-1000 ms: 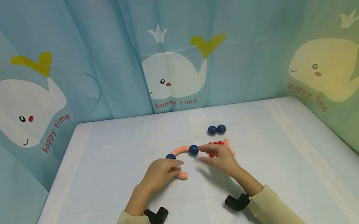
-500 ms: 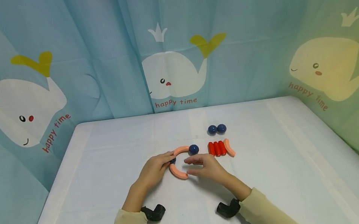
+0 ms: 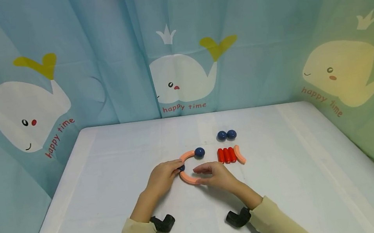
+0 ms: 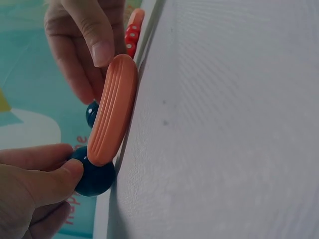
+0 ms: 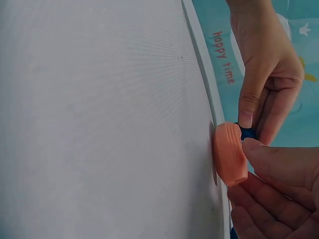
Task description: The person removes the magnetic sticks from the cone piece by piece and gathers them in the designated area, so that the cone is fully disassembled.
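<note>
My left hand (image 3: 162, 177) pinches a dark blue ball (image 4: 95, 180) between thumb and fingers, low over the table. This ball sits between two curved orange rods: the near one (image 3: 189, 178) is ridged, and the far one (image 3: 187, 154) has another blue ball (image 3: 199, 153) at its right end. Together they form a C shape, with its gap to the right. My right hand (image 3: 217, 176) is beside that gap, its thumb at the free end of the near rod. Its fingers are loosely bent and spread from the thumb.
Several red rods (image 3: 226, 155) lie side by side right of the C shape, next to a third curved orange rod (image 3: 239, 155). Two blue balls (image 3: 226, 135) stand behind them. The white table (image 3: 288, 182) ends at a printed curtain (image 3: 119, 90).
My right hand has moved from beside the far ball down-left to the near rod's end. My left hand has shifted, uncovering the near rod. The C shape has turned slightly.
</note>
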A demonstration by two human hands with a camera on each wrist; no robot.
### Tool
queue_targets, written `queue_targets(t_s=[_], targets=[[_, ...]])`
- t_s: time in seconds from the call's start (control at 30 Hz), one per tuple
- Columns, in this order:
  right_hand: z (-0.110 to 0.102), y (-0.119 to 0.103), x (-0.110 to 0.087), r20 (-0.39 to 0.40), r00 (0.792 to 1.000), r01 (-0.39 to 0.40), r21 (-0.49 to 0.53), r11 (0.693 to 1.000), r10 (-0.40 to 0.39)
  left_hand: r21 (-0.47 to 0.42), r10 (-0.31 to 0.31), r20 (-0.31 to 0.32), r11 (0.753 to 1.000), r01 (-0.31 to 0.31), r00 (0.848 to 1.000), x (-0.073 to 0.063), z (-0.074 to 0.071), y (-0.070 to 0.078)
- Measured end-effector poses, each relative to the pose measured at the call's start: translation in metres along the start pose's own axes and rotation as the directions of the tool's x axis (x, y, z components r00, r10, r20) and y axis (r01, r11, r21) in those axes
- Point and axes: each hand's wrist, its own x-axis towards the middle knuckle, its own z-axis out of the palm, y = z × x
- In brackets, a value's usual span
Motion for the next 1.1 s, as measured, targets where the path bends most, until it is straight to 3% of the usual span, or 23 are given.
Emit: queue_targets(t_s=[0.1, 0.23, 0.5, 0.93, 1.1], targets=[[0.0003, 0.0003, 0.0000, 0.013, 1.000, -0.007, 0.002, 1.000, 0.007, -0.004, 0.024, -0.020, 1.000, -0.024, 1.000, -0.0005, 0.0002, 0.0006], [0.0006, 0.0009, 0.0006, 0.028, 0.999, -0.012, -0.083, 0.996, 0.014, 0.006, 0.070, -0.021, 0.998, -0.069, 0.997, -0.0008, -0.0003, 0.0009], [0.0032, -0.0018, 0.0005, 0.045, 0.998, 0.059, -0.214, 0.975, -0.050, 0.025, 0.073, -0.017, 0.997, -0.072, 0.997, -0.0013, -0.0021, 0.0049], [0.0016, -0.0030, -0.0030, 0.023, 0.997, 0.079, -0.229, 0.970, -0.075, 0.070, 0.143, -0.049, 0.988, -0.140, 0.988, -0.0017, 0.0021, 0.0069], [-0.0011, -0.0011, -0.0067, 0.015, 0.997, 0.082, -0.242, 0.967, -0.080, 0.069, 0.130, -0.041, 0.989, -0.127, 0.991, -0.0023, 0.0011, 0.0084]])
